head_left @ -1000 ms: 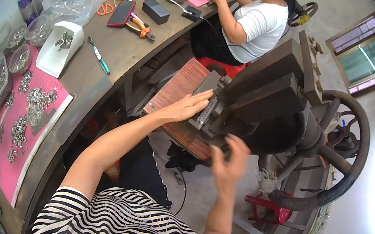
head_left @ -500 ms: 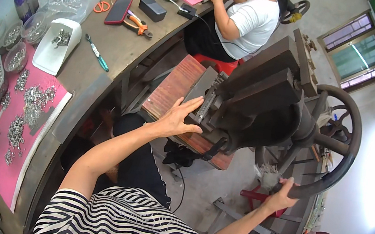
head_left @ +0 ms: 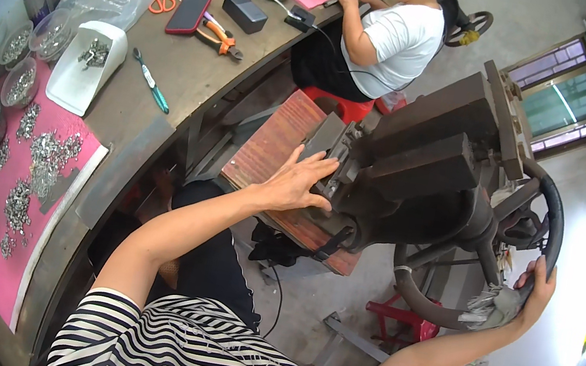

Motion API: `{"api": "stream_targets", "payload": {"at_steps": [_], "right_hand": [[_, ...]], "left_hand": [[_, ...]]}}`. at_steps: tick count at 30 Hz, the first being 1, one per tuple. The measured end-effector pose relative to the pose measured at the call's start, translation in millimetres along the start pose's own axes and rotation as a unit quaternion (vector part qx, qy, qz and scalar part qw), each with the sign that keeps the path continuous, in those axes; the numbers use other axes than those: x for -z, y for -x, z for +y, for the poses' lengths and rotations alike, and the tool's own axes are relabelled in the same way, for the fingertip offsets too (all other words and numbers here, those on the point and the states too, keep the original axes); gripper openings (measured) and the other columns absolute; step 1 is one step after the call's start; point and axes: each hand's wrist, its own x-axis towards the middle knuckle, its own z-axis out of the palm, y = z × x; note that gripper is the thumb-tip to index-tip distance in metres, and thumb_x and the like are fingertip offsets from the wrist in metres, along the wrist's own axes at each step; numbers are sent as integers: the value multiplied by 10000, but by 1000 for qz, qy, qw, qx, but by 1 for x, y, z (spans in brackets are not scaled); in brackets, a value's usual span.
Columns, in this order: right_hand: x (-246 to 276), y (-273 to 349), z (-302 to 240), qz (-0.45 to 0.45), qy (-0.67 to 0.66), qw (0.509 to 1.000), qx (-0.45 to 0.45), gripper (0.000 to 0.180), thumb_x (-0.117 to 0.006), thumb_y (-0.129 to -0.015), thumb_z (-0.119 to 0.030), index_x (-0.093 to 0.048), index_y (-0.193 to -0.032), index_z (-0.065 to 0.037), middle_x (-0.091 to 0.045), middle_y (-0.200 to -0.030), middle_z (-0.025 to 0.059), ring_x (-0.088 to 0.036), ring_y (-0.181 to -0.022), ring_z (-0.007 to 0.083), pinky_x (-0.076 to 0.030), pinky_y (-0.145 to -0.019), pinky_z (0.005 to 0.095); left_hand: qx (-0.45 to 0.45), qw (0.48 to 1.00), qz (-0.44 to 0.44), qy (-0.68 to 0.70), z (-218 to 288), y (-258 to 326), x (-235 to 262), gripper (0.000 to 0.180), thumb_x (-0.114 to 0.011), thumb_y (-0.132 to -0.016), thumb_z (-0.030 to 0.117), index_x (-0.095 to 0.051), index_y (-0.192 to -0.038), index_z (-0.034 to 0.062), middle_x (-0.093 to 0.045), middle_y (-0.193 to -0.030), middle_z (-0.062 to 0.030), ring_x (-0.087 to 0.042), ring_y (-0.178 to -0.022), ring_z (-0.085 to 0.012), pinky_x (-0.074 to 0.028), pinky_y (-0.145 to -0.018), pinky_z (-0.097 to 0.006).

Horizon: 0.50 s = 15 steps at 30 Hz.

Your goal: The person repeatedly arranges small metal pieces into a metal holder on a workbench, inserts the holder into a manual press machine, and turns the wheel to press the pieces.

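Beside bench [head_left: 179, 77], press [head_left: 418, 164] seemingly on wooden board [head_left: 273, 138].

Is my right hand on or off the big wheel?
On: the right hand is curled around the rim of the big wheel.

Your right hand [head_left: 537, 294] grips the large wheel [head_left: 556, 225]; a metal fixture [head_left: 345, 155] sits at the fingertips of your left hand [head_left: 292, 185].
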Motion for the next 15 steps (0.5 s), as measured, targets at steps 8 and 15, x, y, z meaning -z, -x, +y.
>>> {"api": "stream_targets", "payload": {"at_steps": [8, 15], "right_hand": [[0, -5, 2, -1, -21, 1000, 3, 268, -652, -992, -284, -537, -974, -42, -545, -763, 42, -511, -540, 102, -437, -485, 258], [-113, 139, 80, 351, 45, 928, 117, 218, -653, -950, -105, -521, -1070, 20, -577, -711, 77, -580, -587, 139, -492, -585, 277]], "left_hand": [[3, 1000, 3, -6, -5, -8, -4, 938, -794, -800, 497, -429, -1505, -4, -452, -1558, -164, -309, -1506, -348, -103, -1230, -600], [0, 1000, 5, -6, -8, -4, -4, 926, -789, -796, 487, -432, -1492, -9, -451, -1547, -189, -324, -1489, -385, -118, -1212, -632]]}}
